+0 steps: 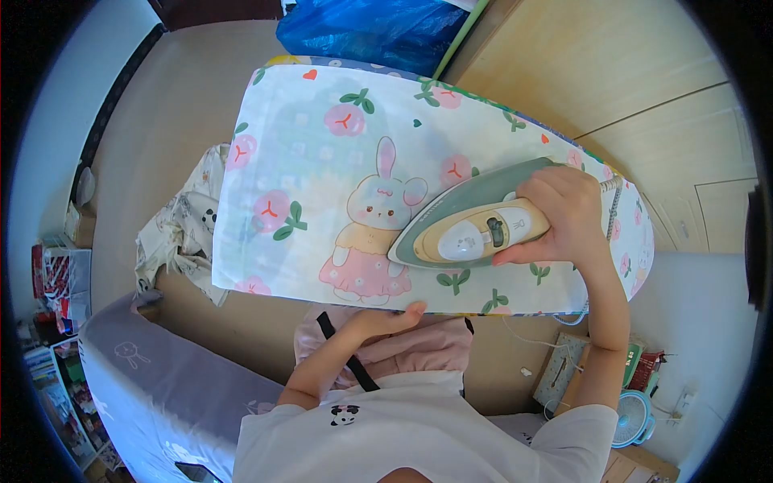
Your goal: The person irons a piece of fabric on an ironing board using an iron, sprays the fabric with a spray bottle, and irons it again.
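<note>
My right hand (555,211) is wrapped round the handle of a green and cream iron (459,225), whose tip points left. The iron lies on a white cloth (322,177) printed with pink fruit and a rabbit in a pink skirt; its tip is beside the rabbit. This cloth covers the ironing board. At the board's near edge is my left hand (388,319), its thumb on the cloth's edge and its other fingers partly hidden below. The iron's cord (613,209) runs down behind my right wrist.
A blue plastic bag (370,32) lies beyond the board, beside wooden cabinets (628,64). Crumpled patterned fabric (189,217) hangs at the left, above a bed (177,370). A blue fan (634,419) and boxes (564,370) stand at the lower right.
</note>
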Action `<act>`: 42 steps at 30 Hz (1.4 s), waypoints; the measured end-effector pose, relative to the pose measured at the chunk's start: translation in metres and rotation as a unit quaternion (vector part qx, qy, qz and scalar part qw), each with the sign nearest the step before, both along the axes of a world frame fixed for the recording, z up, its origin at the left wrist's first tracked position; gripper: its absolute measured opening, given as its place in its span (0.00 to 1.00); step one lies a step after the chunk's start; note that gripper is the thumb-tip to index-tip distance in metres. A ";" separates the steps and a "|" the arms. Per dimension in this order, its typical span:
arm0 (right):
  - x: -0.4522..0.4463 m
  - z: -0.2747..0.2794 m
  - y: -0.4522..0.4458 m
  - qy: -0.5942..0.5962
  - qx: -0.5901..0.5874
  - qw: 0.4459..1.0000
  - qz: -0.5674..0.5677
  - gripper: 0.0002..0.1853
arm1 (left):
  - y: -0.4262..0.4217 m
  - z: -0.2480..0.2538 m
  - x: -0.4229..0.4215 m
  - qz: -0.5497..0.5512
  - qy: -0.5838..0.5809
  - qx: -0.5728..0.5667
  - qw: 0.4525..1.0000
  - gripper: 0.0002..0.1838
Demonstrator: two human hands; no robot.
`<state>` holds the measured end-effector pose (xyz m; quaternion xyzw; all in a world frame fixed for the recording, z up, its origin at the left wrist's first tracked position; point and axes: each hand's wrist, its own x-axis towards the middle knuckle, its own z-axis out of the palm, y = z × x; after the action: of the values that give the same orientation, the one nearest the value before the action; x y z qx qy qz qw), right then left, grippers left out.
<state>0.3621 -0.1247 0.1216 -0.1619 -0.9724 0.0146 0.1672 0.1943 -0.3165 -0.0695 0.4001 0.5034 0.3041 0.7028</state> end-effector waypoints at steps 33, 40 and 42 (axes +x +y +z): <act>0.000 -0.003 0.001 0.012 0.006 1.000 -0.002 0.31 | -0.028 -0.012 -0.003 0.208 -0.088 0.051 0.973 0.17; 0.001 -0.003 0.001 0.014 0.015 1.000 0.001 0.31 | -0.021 0.006 -0.025 0.165 -0.065 -0.057 0.982 0.24; 0.000 -0.003 0.001 0.016 0.016 1.000 0.002 0.31 | -0.020 0.002 -0.028 0.157 -0.062 -0.031 0.985 0.23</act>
<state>0.3626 -0.1240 0.1184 -0.1570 -0.9701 0.0025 0.1850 0.1667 -0.3366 -0.0679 0.2744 0.5244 0.4194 0.6883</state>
